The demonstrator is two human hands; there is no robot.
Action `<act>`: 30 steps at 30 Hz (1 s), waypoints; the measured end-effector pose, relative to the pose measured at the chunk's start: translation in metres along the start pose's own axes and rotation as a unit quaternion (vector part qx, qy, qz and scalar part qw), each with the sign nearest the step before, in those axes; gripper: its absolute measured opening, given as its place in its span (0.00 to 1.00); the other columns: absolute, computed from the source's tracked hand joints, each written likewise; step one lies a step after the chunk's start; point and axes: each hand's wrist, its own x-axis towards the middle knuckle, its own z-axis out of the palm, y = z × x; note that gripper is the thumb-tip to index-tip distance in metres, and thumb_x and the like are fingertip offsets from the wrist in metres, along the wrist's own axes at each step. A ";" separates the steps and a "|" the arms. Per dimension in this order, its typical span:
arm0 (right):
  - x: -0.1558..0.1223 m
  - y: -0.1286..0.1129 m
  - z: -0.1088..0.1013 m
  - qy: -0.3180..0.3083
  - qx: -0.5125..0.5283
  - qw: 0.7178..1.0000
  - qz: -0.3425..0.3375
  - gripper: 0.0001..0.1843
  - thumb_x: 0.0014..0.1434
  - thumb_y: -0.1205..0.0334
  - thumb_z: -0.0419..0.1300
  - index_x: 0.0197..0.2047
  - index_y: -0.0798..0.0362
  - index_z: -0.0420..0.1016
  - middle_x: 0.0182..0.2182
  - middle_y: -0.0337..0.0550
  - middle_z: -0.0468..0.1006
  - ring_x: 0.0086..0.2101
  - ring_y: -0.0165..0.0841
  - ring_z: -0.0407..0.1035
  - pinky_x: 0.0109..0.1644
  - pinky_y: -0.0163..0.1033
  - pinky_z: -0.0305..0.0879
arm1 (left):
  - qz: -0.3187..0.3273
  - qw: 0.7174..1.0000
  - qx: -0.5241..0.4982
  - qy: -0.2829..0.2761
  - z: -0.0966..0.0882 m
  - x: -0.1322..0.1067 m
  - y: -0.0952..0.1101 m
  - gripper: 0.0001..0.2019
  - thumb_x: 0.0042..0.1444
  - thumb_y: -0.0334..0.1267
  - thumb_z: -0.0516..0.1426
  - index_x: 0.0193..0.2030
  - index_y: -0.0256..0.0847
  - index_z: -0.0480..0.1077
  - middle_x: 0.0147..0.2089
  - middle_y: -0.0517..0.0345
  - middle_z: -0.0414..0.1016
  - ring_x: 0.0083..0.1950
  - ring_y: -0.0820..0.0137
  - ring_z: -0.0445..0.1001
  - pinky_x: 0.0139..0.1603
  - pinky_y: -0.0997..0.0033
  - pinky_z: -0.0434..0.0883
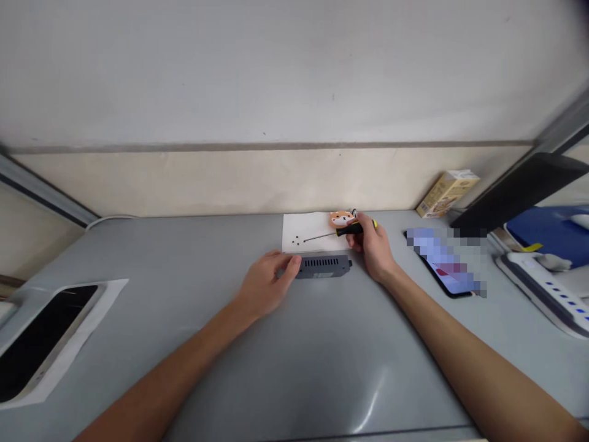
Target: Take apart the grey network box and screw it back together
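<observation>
A small dark grey box with a row of vent slots [323, 266] lies on the grey table [294, 356]. My left hand [267, 283] grips its left end with curled fingers. My right hand [373, 248] is closed round the black and yellow handle of a screwdriver [340, 232], whose thin shaft points left over a white sheet of paper [307, 233]. Several tiny dark screws [297, 241] lie on that sheet near the shaft's tip. An orange animal-face charm [341, 218] rests at the paper's far right corner.
A phone [446, 270] lies to the right of my right hand. A small carton [446, 193] leans by the wall. A white power strip [545, 288] and a blue item [547, 230] are at the far right. A dark rectangular opening [41, 334] sits at the left edge.
</observation>
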 end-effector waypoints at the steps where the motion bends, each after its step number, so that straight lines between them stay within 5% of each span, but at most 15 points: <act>1: 0.001 -0.001 -0.001 0.005 0.020 1.000 0.004 0.23 0.64 0.38 0.58 0.34 0.51 0.73 0.17 0.35 0.67 0.20 0.28 0.56 0.24 0.36 0.51 | -0.010 1.000 -0.011 0.000 0.000 0.001 0.000 0.28 0.73 0.57 0.45 0.25 0.42 0.64 0.27 0.60 0.68 0.31 0.68 0.69 0.34 0.67 0.67; 8: -0.001 -0.013 -0.002 -0.011 0.119 0.992 0.030 0.18 0.60 0.43 0.59 0.31 0.50 0.69 0.16 0.31 0.59 0.17 0.26 0.50 0.22 0.37 0.46 | -0.081 0.994 -0.075 -0.009 0.002 0.004 0.005 0.30 0.71 0.61 0.45 0.24 0.42 0.63 0.27 0.60 0.69 0.31 0.68 0.68 0.32 0.67 0.65; 12: -0.008 -0.018 0.003 -0.033 0.132 0.989 0.056 0.15 0.60 0.48 0.58 0.30 0.50 0.69 0.15 0.31 0.58 0.18 0.26 0.49 0.24 0.36 0.46 | -0.065 0.990 -0.121 0.014 0.004 0.002 0.006 0.24 0.73 0.56 0.45 0.39 0.42 0.74 0.40 0.56 0.79 0.43 0.65 0.76 0.44 0.65 0.72; 15: -0.011 -0.018 0.006 -0.045 0.139 0.987 0.064 0.13 0.60 0.50 0.58 0.30 0.50 0.70 0.13 0.31 0.56 0.18 0.26 0.49 0.25 0.36 0.47 | -0.014 0.991 -0.119 0.063 0.002 -0.001 0.005 0.19 0.74 0.49 0.46 0.52 0.44 0.74 0.51 0.54 0.80 0.50 0.64 0.76 0.51 0.63 0.72; 21: -0.012 -0.016 0.008 -0.044 0.132 0.988 0.067 0.13 0.60 0.50 0.59 0.30 0.50 0.70 0.14 0.31 0.57 0.19 0.26 0.50 0.26 0.36 0.46 | 0.182 0.977 -0.029 0.111 -0.002 -0.006 -0.002 0.12 0.66 0.34 0.55 0.55 0.45 0.68 0.53 0.52 0.77 0.53 0.64 0.75 0.58 0.59 0.73; 30: -0.014 -0.017 0.009 -0.051 0.136 0.987 0.069 0.15 0.61 0.49 0.59 0.30 0.51 0.72 0.14 0.32 0.58 0.19 0.26 0.50 0.26 0.36 0.47 | 0.239 0.960 0.001 0.148 0.003 -0.003 -0.007 0.12 0.62 0.31 0.59 0.52 0.44 0.69 0.52 0.51 0.79 0.54 0.62 0.77 0.58 0.56 0.75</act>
